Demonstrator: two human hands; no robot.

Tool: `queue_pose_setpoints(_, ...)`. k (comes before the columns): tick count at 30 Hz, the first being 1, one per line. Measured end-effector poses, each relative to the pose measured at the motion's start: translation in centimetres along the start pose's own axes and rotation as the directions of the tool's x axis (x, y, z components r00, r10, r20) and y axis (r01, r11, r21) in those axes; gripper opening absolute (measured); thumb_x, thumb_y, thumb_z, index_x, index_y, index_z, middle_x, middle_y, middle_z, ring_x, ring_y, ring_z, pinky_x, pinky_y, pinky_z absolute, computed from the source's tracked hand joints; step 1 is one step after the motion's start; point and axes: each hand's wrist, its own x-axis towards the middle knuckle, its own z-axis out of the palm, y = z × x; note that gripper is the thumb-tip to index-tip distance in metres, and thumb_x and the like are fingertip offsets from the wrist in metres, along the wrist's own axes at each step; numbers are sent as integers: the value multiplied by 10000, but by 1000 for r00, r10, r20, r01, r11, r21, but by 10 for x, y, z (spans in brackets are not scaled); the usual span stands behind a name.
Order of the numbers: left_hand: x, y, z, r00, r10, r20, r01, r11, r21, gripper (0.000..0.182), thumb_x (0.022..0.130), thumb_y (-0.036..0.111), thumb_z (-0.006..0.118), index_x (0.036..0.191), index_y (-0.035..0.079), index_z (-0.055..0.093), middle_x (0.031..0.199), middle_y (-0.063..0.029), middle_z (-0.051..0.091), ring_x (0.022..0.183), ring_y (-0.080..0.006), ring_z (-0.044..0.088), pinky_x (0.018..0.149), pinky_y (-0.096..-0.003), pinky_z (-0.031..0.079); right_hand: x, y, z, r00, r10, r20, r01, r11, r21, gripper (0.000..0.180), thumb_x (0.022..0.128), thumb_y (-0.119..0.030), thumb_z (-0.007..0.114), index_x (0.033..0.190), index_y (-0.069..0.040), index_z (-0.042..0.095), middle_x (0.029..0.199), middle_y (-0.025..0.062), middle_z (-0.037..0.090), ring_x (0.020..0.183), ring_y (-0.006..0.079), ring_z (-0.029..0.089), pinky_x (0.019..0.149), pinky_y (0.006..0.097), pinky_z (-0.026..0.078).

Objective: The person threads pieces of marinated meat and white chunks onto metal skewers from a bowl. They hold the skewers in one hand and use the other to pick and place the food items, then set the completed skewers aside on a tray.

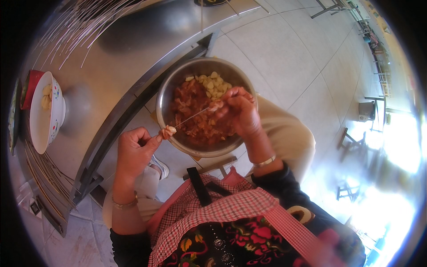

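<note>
A large metal bowl (161,110) before me holds raw meat pieces (196,123) and, at its far side, a heap of peeled garlic cloves (213,83). My left hand (135,150), at the bowl's near left rim, grips a thin metal skewer (191,116) where a meat piece and a pale piece (167,131) are threaded. Over the right part of the bowl, my right hand (242,110) holds a piece of meat (216,105) at the skewer's other end. Whether the skewer's tip has entered that piece I cannot tell.
On the metal table (110,63) to the left lie many bare metal skewers (76,30). A white flowered bowl (55,116) with a few pale pieces stands at its left, near a bundle of thin sticks (46,177). Stools (350,140) stand on the tiled floor far right.
</note>
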Motion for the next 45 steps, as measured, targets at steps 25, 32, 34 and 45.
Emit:
queue_pose_setpoints(25, -2, 7, 14, 994, 77, -77, -68, 991, 112, 306, 753, 64, 709, 579, -5, 467, 481, -19, 419, 487, -54, 349, 426, -245, 303, 0, 14, 8, 821, -566, 77, 456, 568, -685, 83, 703, 32, 580, 706, -44, 549, 671, 75, 567, 562, 203, 561, 515, 330, 500)
queue_pose_setpoints(32, -3, 7, 33, 995, 32, -94, -22, 995, 100, 266, 748, 63, 700, 598, -14, 495, 480, -51, 462, 484, -56, 378, 432, -247, 329, 2, 24, 2, 628, -648, 432, 527, -54, -848, 129, 631, 17, 605, 717, -70, 567, 676, 101, 572, 600, 292, 575, 537, 348, 483)
queue_pose_setpoints(34, -4, 3, 38, 993, 2, -114, 4, 998, 59, 259, 767, 68, 688, 607, -8, 498, 499, -34, 478, 496, -51, 386, 443, -239, 331, 2, 24, 8, 608, -653, 452, 540, -78, -838, 136, 655, 10, 607, 760, -69, 571, 693, 106, 576, 599, 291, 577, 538, 348, 488)
queue_pose_setpoints(45, -2, 4, 40, 985, -141, 98, 168, 906, -388, 210, 827, 90, 642, 664, 29, 525, 598, 33, 509, 544, -31, 434, 491, -199, 348, 1, -2, 17, 949, -274, -158, 243, 951, -190, 295, 943, -229, 446, 1106, -2, 542, 1039, 88, 598, 960, 181, 580, 845, 302, 451)
